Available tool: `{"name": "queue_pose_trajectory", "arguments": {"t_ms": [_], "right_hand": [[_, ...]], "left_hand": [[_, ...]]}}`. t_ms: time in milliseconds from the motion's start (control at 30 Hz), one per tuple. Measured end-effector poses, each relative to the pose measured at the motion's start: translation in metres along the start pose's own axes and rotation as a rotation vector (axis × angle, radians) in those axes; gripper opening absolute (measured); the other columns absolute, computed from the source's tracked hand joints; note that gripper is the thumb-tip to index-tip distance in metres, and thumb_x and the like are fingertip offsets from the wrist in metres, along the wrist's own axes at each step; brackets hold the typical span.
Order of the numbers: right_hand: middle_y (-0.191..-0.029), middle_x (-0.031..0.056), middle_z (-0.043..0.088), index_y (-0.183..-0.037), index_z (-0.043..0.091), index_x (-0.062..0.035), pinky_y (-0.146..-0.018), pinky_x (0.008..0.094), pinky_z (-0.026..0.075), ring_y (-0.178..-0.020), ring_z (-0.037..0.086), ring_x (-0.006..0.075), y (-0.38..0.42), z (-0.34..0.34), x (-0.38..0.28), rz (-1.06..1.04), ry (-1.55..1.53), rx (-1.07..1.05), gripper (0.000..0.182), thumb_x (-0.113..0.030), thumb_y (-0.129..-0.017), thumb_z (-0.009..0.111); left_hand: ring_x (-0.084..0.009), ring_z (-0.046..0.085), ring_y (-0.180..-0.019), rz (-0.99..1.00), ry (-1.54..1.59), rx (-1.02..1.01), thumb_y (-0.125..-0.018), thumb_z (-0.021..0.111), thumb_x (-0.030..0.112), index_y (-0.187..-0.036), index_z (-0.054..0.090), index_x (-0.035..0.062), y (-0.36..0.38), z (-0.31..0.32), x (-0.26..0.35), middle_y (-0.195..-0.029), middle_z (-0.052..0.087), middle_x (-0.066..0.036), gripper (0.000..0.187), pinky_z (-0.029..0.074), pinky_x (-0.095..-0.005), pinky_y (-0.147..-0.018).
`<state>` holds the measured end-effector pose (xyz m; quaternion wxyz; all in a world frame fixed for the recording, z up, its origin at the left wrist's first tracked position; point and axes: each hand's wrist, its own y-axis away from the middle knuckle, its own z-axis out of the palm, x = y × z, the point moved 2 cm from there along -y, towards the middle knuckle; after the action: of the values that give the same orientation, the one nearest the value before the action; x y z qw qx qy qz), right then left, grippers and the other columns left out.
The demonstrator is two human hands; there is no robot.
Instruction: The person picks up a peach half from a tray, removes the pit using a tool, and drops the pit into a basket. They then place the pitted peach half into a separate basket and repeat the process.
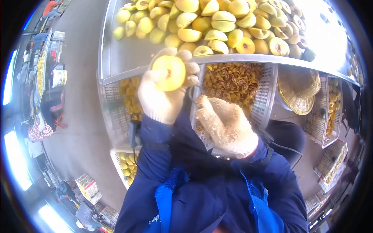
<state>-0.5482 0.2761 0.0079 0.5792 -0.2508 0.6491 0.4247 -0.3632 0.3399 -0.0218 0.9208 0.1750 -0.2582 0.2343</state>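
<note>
My left hand [165, 99], in a pale knit glove, grips a yellow peach half [169, 73] with its round cut face turned up to me. The middle of that face is slightly reddish. My right hand [227, 126], in a glove crusted with brownish pulp, is closed around a thin curved metal tool [191, 93]. Only the tool's bent end shows beyond the fingers, just right of the left hand and apart from the peach half. Many peach halves [223, 21] lie heaped on the metal table [128, 54] above both hands.
Below the table edge, a white crate [268, 91] holds brown pits and scraps; another crate [112, 105] at left holds yellow pieces. A woven basket [301, 103] and a crate of fruit [320, 124] are at right. Other people [40, 130] sit along the far left.
</note>
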Motion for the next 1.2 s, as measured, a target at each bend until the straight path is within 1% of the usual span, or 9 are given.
{"name": "queue_pose_trajectory", "arguments": {"t_ms": [267,400,500,700,833,933,1000,1067,1200], "right_hand": [[-0.086,0.0188,0.07,-0.116,0.073,-0.0058,-0.067,0.0472,0.053,-0.081,0.072,0.0393,-0.001,-0.009,0.008,-0.344,0.402,0.068,0.025,-0.025,-0.113,0.058],[-0.074,0.016,0.065,-0.105,0.073,-0.0022,-0.064,0.0456,0.053,-0.073,0.069,0.034,-0.004,-0.011,0.014,-0.174,0.24,0.003,0.038,-0.037,-0.113,0.058],[-0.066,0.0094,0.061,-0.091,0.07,0.0004,-0.06,0.041,0.051,-0.066,0.064,0.0261,-0.004,-0.025,0.028,0.352,-0.489,-0.323,0.052,-0.046,-0.112,0.058],[-0.082,0.0094,0.066,-0.085,0.062,-0.0036,-0.066,0.0348,0.053,-0.073,0.063,0.018,0.016,-0.009,0.046,0.254,-1.494,-0.655,0.044,-0.041,-0.108,0.067],[-0.084,0.0098,0.069,-0.103,0.065,0.0004,-0.067,0.0345,0.059,-0.073,0.069,0.0192,0.03,-0.049,0.091,0.357,-1.341,-0.375,0.04,-0.039,-0.108,0.066],[-0.083,0.0106,0.071,-0.116,0.063,-0.0013,-0.063,0.0353,0.056,-0.071,0.069,0.0195,0.021,-0.085,0.075,-0.013,0.178,0.004,0.035,-0.036,-0.113,0.057],[-0.077,0.008,0.068,-0.11,0.065,-0.0012,-0.059,0.0327,0.052,-0.064,0.065,0.0168,0.023,-0.086,0.075,0.272,-0.015,0.049,0.041,-0.04,-0.115,0.052],[-0.067,0.0057,0.062,-0.101,0.067,-0.0014,-0.052,0.0309,0.046,-0.054,0.058,0.0146,0.021,-0.082,0.077,0.441,-0.176,0.091,0.05,-0.046,-0.115,0.048],[-0.052,0.0036,0.051,-0.085,0.069,-0.0022,-0.044,0.0286,0.037,-0.041,0.045,0.0126,0.004,-0.05,0.052,0.458,-0.175,0.032,0.066,-0.056,-0.115,0.046]], "left_hand": [[-0.0309,0.069,-0.093,0.014,-0.141,0.082,-0.107,0.056,0.045,-0.124,0.066,0.0034,0.02,0.037,-0.049,-0.112,0.07,-0.019,0.046,0.057,-0.0435,-0.085],[-0.0302,0.069,-0.09,0.044,-0.306,0.088,-0.107,0.055,0.045,-0.119,0.067,0.0054,0.016,0.025,-0.055,-0.107,0.07,-0.019,0.043,0.057,-0.0419,-0.081],[-0.0302,0.068,-0.087,0.044,-0.308,0.098,-0.107,0.055,0.045,-0.114,0.067,0.0059,0.016,0.026,-0.06,-0.102,0.069,-0.019,0.042,0.056,-0.04,-0.076],[-0.0316,0.068,-0.08,-0.325,0.092,0.013,-0.106,0.054,0.046,-0.109,0.067,0.0032,0.011,0.031,-0.07,-0.094,0.068,-0.021,0.045,0.057,-0.0383,-0.065],[-0.0275,0.071,-0.088,-0.15,-0.589,0.07,-0.102,0.059,0.022,-0.115,0.07,-0.0042,0.022,0.021,-0.056,-0.105,0.074,-0.017,0.031,0.057,-0.0331,-0.084],[-0.0259,0.074,-0.101,0.324,-1.638,-0.189,-0.097,0.066,0.011,-0.116,0.073,-0.006,0.044,0.014,0.013,-0.112,0.077,-0.016,0.027,0.057,-0.035,-0.096],[-0.0276,0.074,-0.111,0.333,-2.284,-0.177,-0.094,0.072,0.011,-0.123,0.074,-0.0023,0.053,0.004,0.065,-0.114,0.078,-0.018,0.032,0.055,-0.0376,-0.104],[-0.0324,0.071,-0.122,0.214,-2.116,0.162,-0.093,0.073,0.014,-0.129,0.074,0.0023,0.029,-0.023,0.097,-0.124,0.076,-0.021,0.038,0.053,-0.0404,-0.109],[-0.0389,0.063,-0.134,0.491,-2.19,0.041,-0.093,0.071,0.023,-0.152,0.057,0.006,-0.086,-0.032,0.078,-0.143,0.066,-0.023,0.063,0.051,-0.0476,-0.113]]}}
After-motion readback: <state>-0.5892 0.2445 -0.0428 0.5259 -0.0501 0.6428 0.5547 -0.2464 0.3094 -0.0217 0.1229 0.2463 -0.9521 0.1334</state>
